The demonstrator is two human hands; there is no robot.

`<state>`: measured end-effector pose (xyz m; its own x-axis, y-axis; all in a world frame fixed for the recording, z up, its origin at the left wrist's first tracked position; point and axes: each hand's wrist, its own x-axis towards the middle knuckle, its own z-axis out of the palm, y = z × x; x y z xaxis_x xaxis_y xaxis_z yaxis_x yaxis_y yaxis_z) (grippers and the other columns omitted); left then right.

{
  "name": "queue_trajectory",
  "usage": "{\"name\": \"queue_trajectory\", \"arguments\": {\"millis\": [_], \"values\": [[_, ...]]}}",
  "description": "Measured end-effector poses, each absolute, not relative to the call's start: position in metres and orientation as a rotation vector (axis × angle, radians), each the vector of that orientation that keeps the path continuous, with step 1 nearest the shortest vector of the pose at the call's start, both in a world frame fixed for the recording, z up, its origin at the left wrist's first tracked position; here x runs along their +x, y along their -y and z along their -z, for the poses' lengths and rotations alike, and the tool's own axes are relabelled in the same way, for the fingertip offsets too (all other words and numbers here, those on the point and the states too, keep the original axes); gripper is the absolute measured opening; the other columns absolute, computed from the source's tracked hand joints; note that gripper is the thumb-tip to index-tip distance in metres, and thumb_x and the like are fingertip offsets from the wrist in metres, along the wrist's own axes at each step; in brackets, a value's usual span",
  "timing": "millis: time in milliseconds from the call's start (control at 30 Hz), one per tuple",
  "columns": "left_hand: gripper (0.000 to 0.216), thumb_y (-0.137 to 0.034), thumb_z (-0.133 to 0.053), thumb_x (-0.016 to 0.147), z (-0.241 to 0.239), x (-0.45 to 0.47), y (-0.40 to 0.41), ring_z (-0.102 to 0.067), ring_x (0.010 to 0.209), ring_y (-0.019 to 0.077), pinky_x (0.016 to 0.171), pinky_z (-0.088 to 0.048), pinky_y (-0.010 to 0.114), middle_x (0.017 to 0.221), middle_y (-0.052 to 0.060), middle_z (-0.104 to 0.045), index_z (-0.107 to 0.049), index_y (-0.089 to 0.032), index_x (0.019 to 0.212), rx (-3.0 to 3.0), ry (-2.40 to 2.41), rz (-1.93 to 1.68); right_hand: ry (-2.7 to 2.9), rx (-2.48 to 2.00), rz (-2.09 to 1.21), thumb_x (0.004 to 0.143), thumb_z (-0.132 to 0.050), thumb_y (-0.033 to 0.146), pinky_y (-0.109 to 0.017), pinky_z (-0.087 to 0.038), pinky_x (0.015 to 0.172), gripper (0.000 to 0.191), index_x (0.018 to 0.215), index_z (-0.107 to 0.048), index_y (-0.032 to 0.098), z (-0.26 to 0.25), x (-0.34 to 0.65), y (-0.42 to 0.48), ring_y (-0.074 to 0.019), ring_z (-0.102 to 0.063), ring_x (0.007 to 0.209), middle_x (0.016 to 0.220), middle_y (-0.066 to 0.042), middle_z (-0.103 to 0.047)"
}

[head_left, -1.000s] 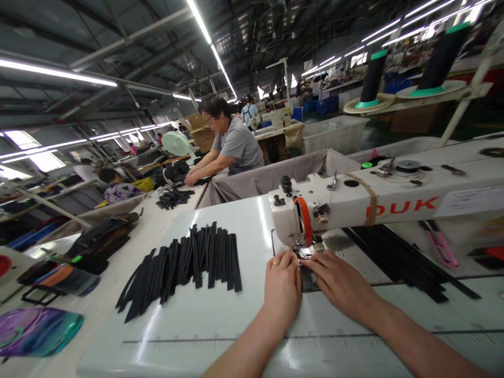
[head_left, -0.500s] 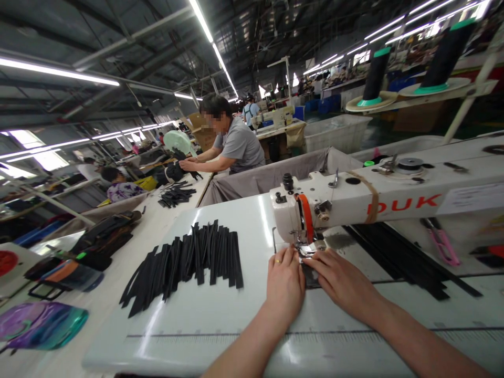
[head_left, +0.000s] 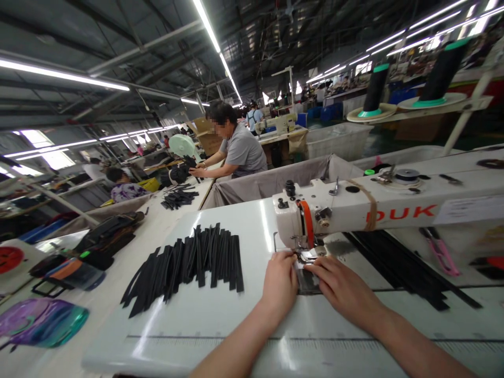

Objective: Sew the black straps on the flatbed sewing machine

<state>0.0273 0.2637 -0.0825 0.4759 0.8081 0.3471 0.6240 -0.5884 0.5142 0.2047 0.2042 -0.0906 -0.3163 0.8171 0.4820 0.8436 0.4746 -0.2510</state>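
Note:
A white sewing machine [head_left: 354, 207] marked in red letters stands on the white table [head_left: 220, 320]. Under its presser foot [head_left: 309, 254] lies a short black strap piece [head_left: 307, 281]. My left hand [head_left: 280, 286] rests on the table at the piece's left edge, fingers together and pressed against it. My right hand [head_left: 342, 291] lies flat on the piece's right side, fingertips close to the foot. To the left is a fanned pile of black straps [head_left: 189, 265].
More long black strips [head_left: 397, 262] lie behind the machine arm, with pink snips [head_left: 439, 252] beside them. Bags and a teal pouch [head_left: 43, 325] sit at the left edge. A person in a grey shirt [head_left: 240, 149] works at the far table. Two thread cones [head_left: 374, 86] stand above.
The view has shifted slightly. Both hands have stayed at the presser foot, with the left hand's fingers edging closer to it. The person behind has moved their hands.

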Motion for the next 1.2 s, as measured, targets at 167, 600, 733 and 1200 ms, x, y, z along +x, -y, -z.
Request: {"name": "queue_trajectory", "arguments": {"millis": [167,600,733,1200], "values": [[0.02,-0.005,-0.054,0.087,0.08,0.034,-0.302,-0.054,0.113,0.0264,0.102,-0.044,0.041,0.108,0.01,-0.065,-0.07,-0.017,0.092,2.391,-1.314,-0.748,2.153,-1.333,0.093,0.084,-0.043,0.004,-0.041,-0.055,0.082,0.035,0.11,-0.064,0.016,0.091,0.206,-0.205,-0.0243,-0.062,0.093,0.102,-0.011,-0.064],[0.027,-0.006,-0.063,0.073,0.064,-0.003,-0.3,-0.059,0.07,0.0199,0.067,-0.044,0.029,0.071,0.002,-0.061,-0.063,-0.012,0.1,1.918,-1.549,-0.672,2.133,-1.335,0.094,0.085,-0.043,0.005,-0.038,-0.056,0.081,0.036,0.11,-0.064,0.019,0.09,0.207,-0.206,-0.0231,-0.064,0.091,0.1,-0.009,-0.065],[0.009,-0.019,-0.064,0.078,0.064,-0.009,-0.294,-0.051,0.052,0.0131,0.053,-0.037,0.023,0.055,-0.005,-0.051,-0.055,-0.017,0.078,1.712,-1.431,-0.659,2.156,-1.333,0.064,0.086,-0.042,0.005,-0.039,-0.056,0.082,0.036,0.113,-0.063,0.018,0.091,0.208,-0.206,-0.0229,-0.064,0.093,0.101,-0.01,-0.065],[0.04,-0.045,-0.076,0.076,0.029,-0.021,-0.277,-0.039,0.035,0.0036,0.036,-0.026,0.015,0.048,-0.009,-0.048,-0.048,-0.017,0.077,1.106,-0.709,-0.822,2.133,-1.334,0.036,0.09,-0.042,0.014,-0.039,-0.056,0.082,0.032,0.113,-0.064,0.021,0.096,0.211,-0.209,-0.0233,-0.065,0.094,0.103,-0.009,-0.066]]}}
